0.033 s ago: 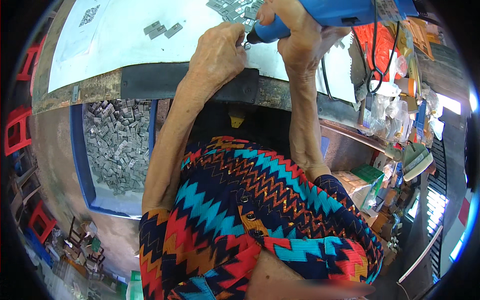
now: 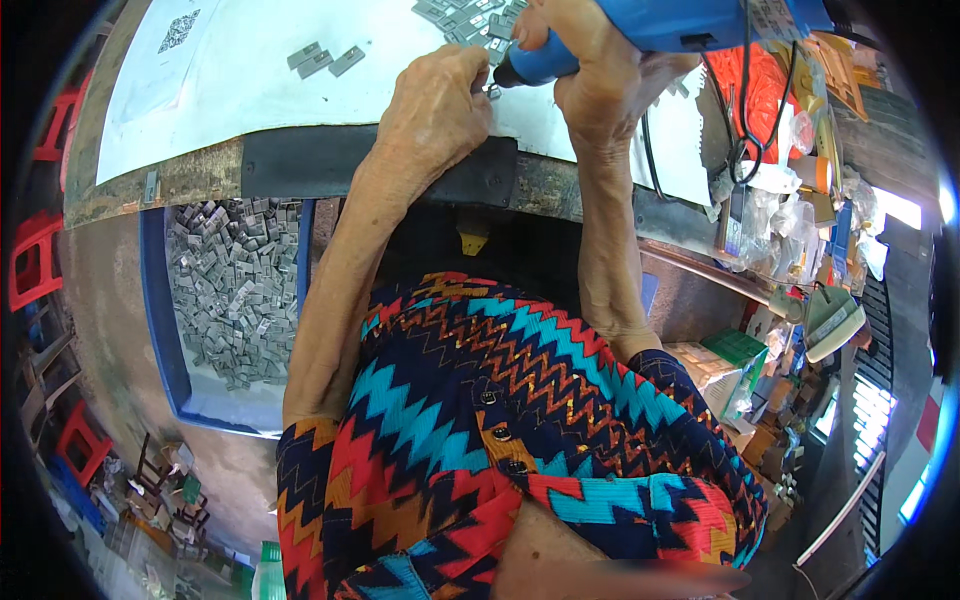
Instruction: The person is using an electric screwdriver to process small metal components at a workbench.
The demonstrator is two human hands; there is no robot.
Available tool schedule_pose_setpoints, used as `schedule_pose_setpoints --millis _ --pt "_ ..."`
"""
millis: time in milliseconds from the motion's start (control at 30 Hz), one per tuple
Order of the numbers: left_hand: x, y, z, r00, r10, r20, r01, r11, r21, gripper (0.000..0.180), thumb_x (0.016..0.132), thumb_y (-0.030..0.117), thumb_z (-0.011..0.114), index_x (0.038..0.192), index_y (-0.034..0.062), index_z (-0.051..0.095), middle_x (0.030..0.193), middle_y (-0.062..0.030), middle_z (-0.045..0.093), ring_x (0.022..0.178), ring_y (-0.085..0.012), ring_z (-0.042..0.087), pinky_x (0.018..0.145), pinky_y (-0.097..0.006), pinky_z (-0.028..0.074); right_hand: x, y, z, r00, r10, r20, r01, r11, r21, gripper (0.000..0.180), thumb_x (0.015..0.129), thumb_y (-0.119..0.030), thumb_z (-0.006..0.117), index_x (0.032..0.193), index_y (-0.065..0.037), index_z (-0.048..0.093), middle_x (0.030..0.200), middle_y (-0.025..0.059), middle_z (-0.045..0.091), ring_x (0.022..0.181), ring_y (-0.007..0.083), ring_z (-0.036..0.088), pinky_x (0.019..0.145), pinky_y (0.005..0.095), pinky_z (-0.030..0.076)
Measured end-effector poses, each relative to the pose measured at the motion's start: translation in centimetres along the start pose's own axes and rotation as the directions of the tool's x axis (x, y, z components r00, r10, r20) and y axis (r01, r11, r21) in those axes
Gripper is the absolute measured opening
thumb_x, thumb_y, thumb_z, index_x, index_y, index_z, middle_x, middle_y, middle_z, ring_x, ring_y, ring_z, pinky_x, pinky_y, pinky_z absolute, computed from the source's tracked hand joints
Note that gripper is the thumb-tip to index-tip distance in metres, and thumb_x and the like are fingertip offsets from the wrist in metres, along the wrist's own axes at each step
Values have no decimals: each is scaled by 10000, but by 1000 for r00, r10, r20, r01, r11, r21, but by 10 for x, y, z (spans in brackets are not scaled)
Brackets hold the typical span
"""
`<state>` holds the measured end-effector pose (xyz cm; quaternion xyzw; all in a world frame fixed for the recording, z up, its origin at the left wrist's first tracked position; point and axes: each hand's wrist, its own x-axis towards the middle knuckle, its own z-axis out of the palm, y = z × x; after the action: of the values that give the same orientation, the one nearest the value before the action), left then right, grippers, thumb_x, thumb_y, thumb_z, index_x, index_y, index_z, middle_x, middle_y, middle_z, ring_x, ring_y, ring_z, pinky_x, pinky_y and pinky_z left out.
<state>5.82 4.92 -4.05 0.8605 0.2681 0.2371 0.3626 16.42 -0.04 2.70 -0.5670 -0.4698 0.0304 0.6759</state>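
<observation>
My right hand (image 2: 610, 85) is wrapped round a blue electric screwdriver (image 2: 660, 25), which lies slanted with its black nose (image 2: 507, 75) pointing left and down. That nose meets the fingertips of my left hand (image 2: 440, 95). The left fingers are pinched together low over the white sheet (image 2: 330, 105). A small metallic bit (image 2: 494, 91) shows beside them; the rest of what they hold is hidden. Just beyond my hands lies a cluster of small grey rectangular pieces (image 2: 455, 18). Several more grey pieces (image 2: 348, 61) lie apart to the left.
A blue bin (image 2: 160, 330) full of similar grey pieces (image 2: 240, 290) stands below the table edge at left. Black cable (image 2: 750, 150) hangs at right, near a red plastic bag (image 2: 765, 100) and clutter. A black strip (image 2: 310, 162) covers the table's front edge. Red stools (image 2: 35, 260) stand far left.
</observation>
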Motion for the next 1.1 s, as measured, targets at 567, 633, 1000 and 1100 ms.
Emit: schedule_pose_setpoints --millis 567,633,1000,1100 --pt "-2 -9 9 990 118 -73 -123 990 -67 145 706 49 635 831 -15 599 822 -152 581 784 -310 577 720 -384 458 -3 4 -10 990 -31 135 -10 956 294 283 650 -13 702 859 -42 513 740 71 564 627 141 555 538 257 464" --pt "-1 -9 9 989 123 -79 -126 991 -42 150 707 61 641 830 -12 597 822 -150 579 787 -308 576 721 -383 457 -7 -2 -14 987 -11 159 -40 949 312 302 666 3 693 892 -42 499 731 84 563 607 147 555 520 259 467" --pt "-1 -7 9 982 162 -93 -157 986 55 159 724 120 608 786 -13 548 746 -124 553 638 -234 544 598 -325 445 -7 -12 -56 990 -132 46 95 877 472 244 770 -9 501 1007 46 490 794 200 548 579 211 543 629 431 473" --pt "0 -5 7 983 163 -80 -157 985 68 172 730 134 612 790 -15 551 743 -129 552 644 -234 547 603 -330 446 -13 -17 -79 993 -122 2 105 868 486 232 759 1 498 984 51 516 797 198 550 569 217 538 628 422 468"
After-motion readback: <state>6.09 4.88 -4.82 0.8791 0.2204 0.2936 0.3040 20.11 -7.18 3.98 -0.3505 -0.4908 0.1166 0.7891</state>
